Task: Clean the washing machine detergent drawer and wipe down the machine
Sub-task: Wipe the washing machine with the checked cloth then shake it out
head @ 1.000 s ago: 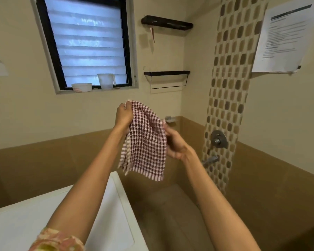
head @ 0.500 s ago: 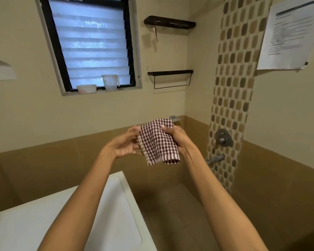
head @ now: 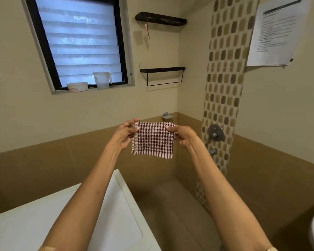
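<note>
Head view, one moment.

Washing machine (head: 26,229): white top panel only, at the lower left of the frame. Used as the reference for all positions below.

Cloth (head: 154,140): maroon-and-white check, folded, with layered edges showing on its left side. It is held in the air, up and beyond the machine's far right corner, not touching the machine. It hangs flat with its top edge stretched level.

Left hand (head: 124,135): pinches the cloth's upper left corner between thumb and fingers. Its forearm crosses over the machine top.

Right hand (head: 184,135): pinches the cloth's upper right corner, thumb on the near face. Its forearm runs to the right of the machine, over the floor.

Surroundings:
- Window (head: 80,42) with frosted louvres is on the wall behind the machine, high up.
- On its sill stand a white tub (head: 77,86) and, just beside it, a translucent measuring cup (head: 102,79).
- Two dark wall shelves are right of the window, upper (head: 160,18) and lower (head: 162,70).
- A mosaic tile strip (head: 223,87) runs down the side wall, well right of the machine.
- It carries a shower valve (head: 216,133), with a spout (head: 213,152) below the valve.
- A printed sheet (head: 277,31) hangs higher on that wall; its text is too blurred to read.
</note>
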